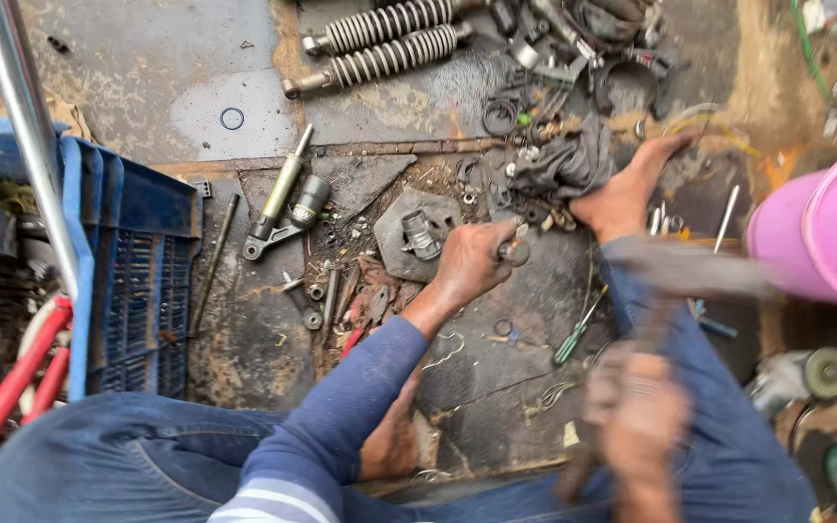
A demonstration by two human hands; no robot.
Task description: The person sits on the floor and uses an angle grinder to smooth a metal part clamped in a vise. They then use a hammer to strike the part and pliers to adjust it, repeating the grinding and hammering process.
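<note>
My left hand [469, 263] is closed around a small round metal part [514, 253], pressed down on the oily concrete floor beside a grey metal plate [391, 232] that carries a small fitting. Lower right, my right hand [639, 418] is heavily blurred and grips a dark handle. A blurred grey tool head [692, 267] shows above it; it looks like a hammer, though I cannot tell for sure. My bare foot [629, 186] rests against a dark rag [562, 163] just beyond the left hand.
Two coil-spring shock absorbers [389, 41] lie at the top, and a damper rod [283, 189] lies to the left. A blue crate [138, 271] and a chrome pipe [21, 126] stand at left, a pink bucket [830, 237] at right. A green screwdriver [573, 339], washers and scrap litter the floor.
</note>
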